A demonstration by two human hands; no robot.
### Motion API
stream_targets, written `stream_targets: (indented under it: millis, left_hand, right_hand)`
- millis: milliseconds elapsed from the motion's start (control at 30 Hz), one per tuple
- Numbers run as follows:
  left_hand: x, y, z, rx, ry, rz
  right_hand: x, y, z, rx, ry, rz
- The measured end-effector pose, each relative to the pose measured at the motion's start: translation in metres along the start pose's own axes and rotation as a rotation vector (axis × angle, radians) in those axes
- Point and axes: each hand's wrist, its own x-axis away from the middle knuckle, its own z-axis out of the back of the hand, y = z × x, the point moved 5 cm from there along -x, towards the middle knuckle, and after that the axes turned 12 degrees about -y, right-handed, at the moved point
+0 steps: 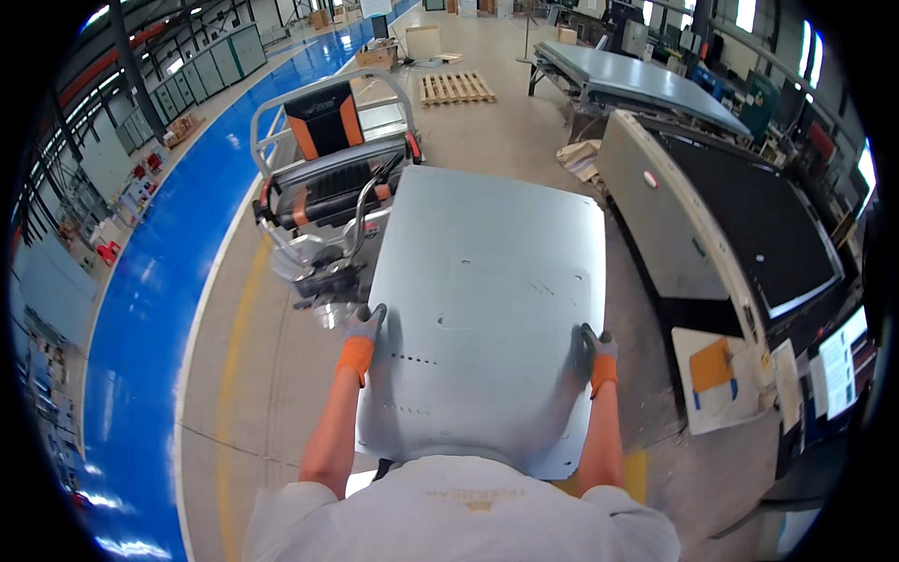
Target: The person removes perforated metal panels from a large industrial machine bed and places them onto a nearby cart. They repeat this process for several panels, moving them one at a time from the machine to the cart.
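Observation:
A large silvery metal sheet (487,281) with rounded corners and small punched holes stretches out in front of my body. My left hand (363,323), in a grey glove with an orange cuff, grips its left edge, thumb on top. On the opposite edge, my right hand (601,345) holds it the same way, in a matching glove. The fingers under the sheet are hidden. The sheet's near edge comes close to my shirt.
An electric tricycle (323,178) with a black and orange seat stands ahead on the left, partly behind the sheet. To the right is a long machine with a black bed (749,215). Farther off are a table with sheet metal (646,75) and a wooden pallet (456,88). A blue walkway (140,318) runs along the left.

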Motion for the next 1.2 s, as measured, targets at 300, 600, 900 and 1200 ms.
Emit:
stream_targets:
  millis: [300, 600, 900, 1200]
  left_hand:
    - [-0.326, 0.131, -0.237, -0.026, -0.3, -0.111]
    - [-0.602, 0.324, -0.409, -0.133, -0.535, -0.058]
    - [-0.886, 0.448, -0.546, -0.074, -0.504, -0.058]
    - [-1.16, 0.473, -0.567, 0.146, -0.129, 0.141]
  right_hand:
    - [-0.265, -0.002, 0.036, 0.051, 0.301, -0.017]
    - [-0.528, -0.093, 0.016, 0.008, 0.426, -0.052]
    - [-0.912, -0.158, -0.012, 0.191, 0.465, -0.044]
    - [-1.303, -0.295, -0.202, 0.214, 0.107, -0.088]
